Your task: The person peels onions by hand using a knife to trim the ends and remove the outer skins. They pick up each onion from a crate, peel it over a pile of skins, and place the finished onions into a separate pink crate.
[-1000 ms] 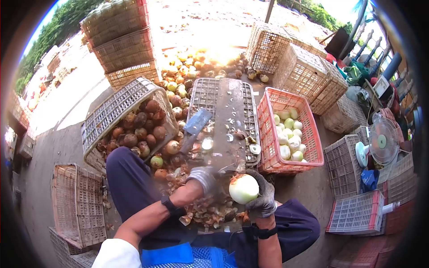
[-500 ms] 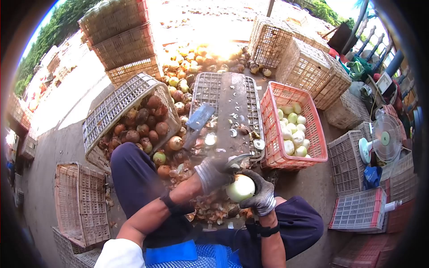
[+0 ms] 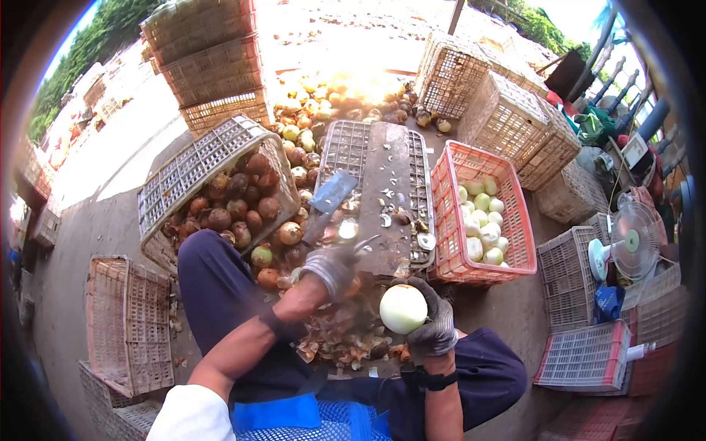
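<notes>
Head view: The left hand (image 3: 331, 270), gloved and motion-blurred, is positioned just left of the near end of the plank (image 3: 384, 213); its forearm angles forward and inward, fingers closed around a knife (image 3: 367, 244) with its blade directed toward the plank. The right hand (image 3: 435, 320), gloved, extends straight forward, fingers wrapped around the right side of a pale onion (image 3: 403, 309), which is located between the plank's near end and the person.

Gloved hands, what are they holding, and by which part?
The right hand holds a peeled onion by its right side; the left hand holds a knife, apparently by its hidden handle.
</notes>
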{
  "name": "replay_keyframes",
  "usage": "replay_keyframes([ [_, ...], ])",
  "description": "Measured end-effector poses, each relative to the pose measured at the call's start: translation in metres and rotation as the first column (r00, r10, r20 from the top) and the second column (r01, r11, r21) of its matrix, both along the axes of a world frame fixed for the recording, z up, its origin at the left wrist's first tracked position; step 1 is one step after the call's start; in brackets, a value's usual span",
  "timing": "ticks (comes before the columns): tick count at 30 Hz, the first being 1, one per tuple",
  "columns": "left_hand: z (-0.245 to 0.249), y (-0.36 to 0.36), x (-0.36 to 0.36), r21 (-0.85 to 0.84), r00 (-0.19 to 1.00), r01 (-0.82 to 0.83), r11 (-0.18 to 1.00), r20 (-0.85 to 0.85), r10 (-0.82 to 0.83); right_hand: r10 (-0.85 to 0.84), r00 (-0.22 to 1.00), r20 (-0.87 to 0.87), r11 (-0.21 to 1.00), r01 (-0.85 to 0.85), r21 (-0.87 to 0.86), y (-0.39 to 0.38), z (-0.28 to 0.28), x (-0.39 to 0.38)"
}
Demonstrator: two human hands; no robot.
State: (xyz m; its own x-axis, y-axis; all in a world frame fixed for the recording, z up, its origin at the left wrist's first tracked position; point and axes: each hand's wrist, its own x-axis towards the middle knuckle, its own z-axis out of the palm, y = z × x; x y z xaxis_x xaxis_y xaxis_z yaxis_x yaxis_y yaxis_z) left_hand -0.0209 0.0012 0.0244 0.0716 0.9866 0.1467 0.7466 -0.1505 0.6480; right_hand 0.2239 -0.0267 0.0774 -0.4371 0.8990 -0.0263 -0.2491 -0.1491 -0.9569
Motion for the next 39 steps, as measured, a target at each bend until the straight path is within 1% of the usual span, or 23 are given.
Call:
replay_keyframes([
  [2, 0.0, 0.001, 0.003, 0.051, 0.987, -0.004, 0.999, 0.163, -0.004, -0.074, 0.993, -0.096, 0.993, 0.064, -0.102, -0.002, -0.002, 0.001],
  [4, 0.041, -0.005, 0.016, 0.033, 0.978, -0.009, 0.999, 0.207, 0.002, -0.092, 0.984, -0.154, 0.986, 0.068, -0.151, -0.002, 0.0, 0.003],
  [5, 0.053, -0.014, 0.017, -0.19, 0.675, 0.152, 0.97, 0.737, 0.039, -0.1, 0.978, -0.182, 0.982, 0.068, -0.177, -0.002, 0.001, 0.004],
  [7, 0.044, -0.01, 0.024, -0.161, 0.67, 0.277, 0.947, 0.739, -0.07, -0.095, 0.981, -0.169, 0.989, 0.073, -0.131, -0.003, -0.006, 0.004],
  [8, 0.041, -0.014, 0.026, -0.096, 0.745, 0.294, 0.951, 0.647, -0.165, -0.09, 0.982, -0.164, 0.991, 0.073, -0.108, -0.002, -0.012, 0.004],
  [9, 0.067, -0.019, 0.031, -0.027, 0.805, 0.309, 0.951, 0.54, -0.247, -0.065, 0.994, -0.092, 0.998, 0.065, -0.005, 0.002, -0.023, 0.006],
  [11, 0.068, -0.02, 0.039, -0.268, 0.673, 0.335, 0.903, 0.739, -0.031, -0.101, 0.994, -0.038, 0.994, 0.102, 0.039, 0.005, -0.032, 0.004],
  [12, 0.061, -0.02, 0.037, -0.152, 0.72, 0.338, 0.929, 0.678, -0.151, -0.122, 0.992, -0.011, 0.991, 0.123, 0.06, 0.004, -0.029, 0.0],
  [13, 0.053, -0.019, 0.036, -0.03, 0.765, 0.336, 0.942, 0.592, -0.254, -0.128, 0.989, -0.075, 0.991, 0.126, -0.039, 0.001, -0.017, -0.003],
  [15, 0.044, -0.017, 0.033, 0.277, 0.827, 0.337, 0.9, 0.369, -0.424, -0.158, 0.983, -0.093, 0.987, 0.154, -0.049, 0.005, -0.01, -0.009],
  [17, 0.048, -0.019, 0.032, 0.219, 0.799, 0.275, 0.936, 0.49, -0.35, -0.167, 0.975, -0.148, 0.982, 0.15, -0.115, 0.003, 0.008, -0.015],
  [18, 0.067, -0.026, 0.036, -0.041, 0.711, 0.23, 0.972, 0.689, -0.139, -0.182, 0.981, -0.06, 0.983, 0.18, -0.047, 0.006, 0.0, -0.013],
  [20, 0.076, -0.029, 0.036, -0.331, 0.53, 0.263, 0.906, 0.834, 0.151, -0.228, 0.967, 0.114, 0.971, 0.218, 0.095, 0.011, -0.024, -0.001],
  [22, 0.07, -0.03, 0.031, -0.374, 0.407, 0.338, 0.863, 0.885, 0.224, -0.287, 0.948, 0.137, 0.957, 0.28, 0.071, 0.007, -0.023, -0.001],
  [25, 0.062, -0.032, 0.036, -0.271, 0.461, 0.269, 0.924, 0.879, 0.124, -0.334, 0.94, 0.072, 0.938, 0.339, -0.068, 0.001, -0.013, -0.005],
  [26, 0.048, -0.029, 0.039, -0.118, 0.588, 0.189, 0.975, 0.809, -0.016, -0.345, 0.938, 0.036, 0.929, 0.347, -0.132, -0.002, -0.01, -0.005],
  [27, 0.027, -0.022, 0.041, 0.051, 0.707, 0.133, 0.99, 0.695, -0.131, -0.335, 0.941, 0.039, 0.941, 0.336, -0.041, -0.003, -0.014, -0.003],
  [29, 0.022, -0.018, 0.045, 0.255, 0.843, 0.083, 0.963, 0.497, -0.204, -0.362, 0.932, 0.034, 0.932, 0.362, 0.0, -0.005, -0.018, -0.005],
  [31, 0.035, -0.023, 0.049, 0.307, 0.901, 0.048, 0.95, 0.398, -0.175, -0.383, 0.922, 0.054, 0.922, 0.378, 0.084, -0.008, -0.02, -0.012],
  [33, 0.03, -0.034, 0.051, 0.154, 0.892, 0.014, 0.988, 0.446, -0.082, -0.397, 0.913, 0.093, 0.904, 0.371, 0.214, -0.006, -0.018, -0.021],
  [34, 0.027, -0.038, 0.05, 0.076, 0.887, -0.002, 0.997, 0.461, -0.034, -0.403, 0.892, 0.206, 0.9, 0.345, 0.265, -0.005, -0.012, -0.024],
  [37, 0.018, -0.035, 0.05, 0.147, 0.99, 0.112, 0.983, 0.068, -0.123, -0.43, 0.734, 0.526, 0.887, 0.237, 0.395, 0.001, 0.0, -0.025],
  [39, 0.027, -0.036, 0.054, 0.184, 0.987, 0.151, 0.971, 0.032, -0.159, -0.375, 0.87, 0.32, 0.926, 0.338, 0.168, 0.008, -0.014, -0.025],
])
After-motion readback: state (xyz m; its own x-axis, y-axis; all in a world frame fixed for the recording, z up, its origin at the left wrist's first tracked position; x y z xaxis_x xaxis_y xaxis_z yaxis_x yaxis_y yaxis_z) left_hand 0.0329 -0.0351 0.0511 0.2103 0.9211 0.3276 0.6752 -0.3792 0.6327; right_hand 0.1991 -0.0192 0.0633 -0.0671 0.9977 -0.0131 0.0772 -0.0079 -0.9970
